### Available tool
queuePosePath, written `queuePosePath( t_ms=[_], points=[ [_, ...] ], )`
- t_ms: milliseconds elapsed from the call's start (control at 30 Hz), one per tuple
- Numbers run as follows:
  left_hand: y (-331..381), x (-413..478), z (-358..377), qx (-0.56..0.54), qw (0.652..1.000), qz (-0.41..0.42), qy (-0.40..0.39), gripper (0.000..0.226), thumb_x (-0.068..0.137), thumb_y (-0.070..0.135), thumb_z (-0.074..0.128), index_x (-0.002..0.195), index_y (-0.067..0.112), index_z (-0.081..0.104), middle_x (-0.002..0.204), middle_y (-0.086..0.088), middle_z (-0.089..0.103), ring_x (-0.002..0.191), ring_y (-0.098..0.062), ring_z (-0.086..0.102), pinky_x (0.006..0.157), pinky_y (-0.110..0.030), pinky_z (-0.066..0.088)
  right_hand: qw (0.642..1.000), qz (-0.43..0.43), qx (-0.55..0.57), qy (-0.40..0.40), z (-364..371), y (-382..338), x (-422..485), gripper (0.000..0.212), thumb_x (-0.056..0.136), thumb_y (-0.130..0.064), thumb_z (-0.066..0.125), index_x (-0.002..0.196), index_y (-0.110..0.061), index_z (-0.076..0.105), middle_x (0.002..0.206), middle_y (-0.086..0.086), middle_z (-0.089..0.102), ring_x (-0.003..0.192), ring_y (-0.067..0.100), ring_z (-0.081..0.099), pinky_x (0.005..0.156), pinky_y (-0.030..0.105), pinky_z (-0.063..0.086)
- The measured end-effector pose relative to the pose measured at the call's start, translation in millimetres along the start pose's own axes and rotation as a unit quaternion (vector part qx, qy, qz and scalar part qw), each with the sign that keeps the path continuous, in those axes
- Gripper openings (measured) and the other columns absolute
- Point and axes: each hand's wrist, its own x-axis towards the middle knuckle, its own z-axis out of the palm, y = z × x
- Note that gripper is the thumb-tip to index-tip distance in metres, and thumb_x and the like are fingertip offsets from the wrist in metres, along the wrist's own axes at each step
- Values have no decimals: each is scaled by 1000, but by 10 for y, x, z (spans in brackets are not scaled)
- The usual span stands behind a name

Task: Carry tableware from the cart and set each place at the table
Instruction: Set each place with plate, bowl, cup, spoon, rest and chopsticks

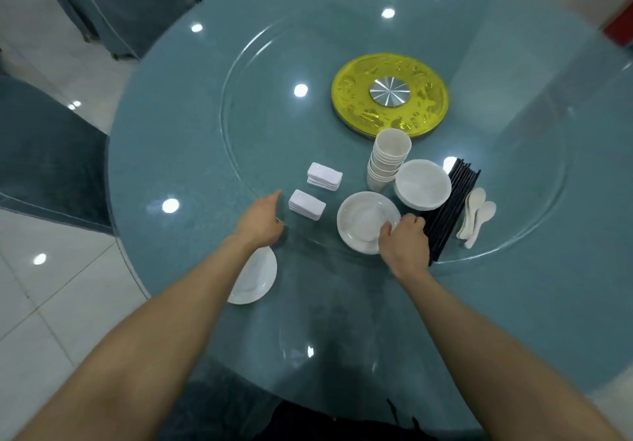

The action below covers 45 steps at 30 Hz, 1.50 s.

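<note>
Right hand (404,238) pinches the near rim of the plate stack (363,221), at its 5 o'clock. Left hand (262,218) lies open and holds nothing. Risk: a one-sided grip tips the plates, or the knuckles scatter the chopsticks (452,201) at 3 o'clock across the bench (191,132).

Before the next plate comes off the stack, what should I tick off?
1. Right hand grips the plate stack at its near rim: ok.
2. Only the top plate is pinched: cannot tell.
3. Left hand free to help: ok, it holds nothing.
4. First place started: ok, a set plate lies at the table's near edge.
5. Chopsticks apart from the right hand: cannot tell, they lie close beside it.
</note>
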Motion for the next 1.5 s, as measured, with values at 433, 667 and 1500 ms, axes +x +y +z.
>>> queuePosePath(
  t_ms=[433, 667, 1500],
  points=[
    [3, 45, 118, 62, 998, -18, -6, 60, 81, 10, 59, 139, 23, 52, 126, -11, 65, 121, -35, 60, 94, -47, 56, 998, -4, 8, -64, 122, -64, 48, 32, 97, -19, 58, 122, 1, 54, 124, 22, 61, 107, 44, 66, 85, 47, 54],
    [33, 69, 79, 48, 999, -22, -7, 68, 85, 10, 63, 150, 19, 46, 132, -19, 63, 123, -39, 60, 96, -45, 54, 998, 2, 32, -60, 102, -44, 32, 31, 98, -20, 60, 121, 0, 56, 122, 20, 62, 106, 43, 66, 85, 47, 55],
    [1727, 910, -95, -84, 974, 211, -24, 112, 52, 56, 100, 148, 33, 48, 141, 14, 63, 128, -7, 58, 106, -35, 50, 989, -49, 120, 73, -585, -84, 314, 23, 88, -44, 64, 97, -22, 64, 80, -3, 70, 72, 23, 66, 67, 39, 58]
  ],
)
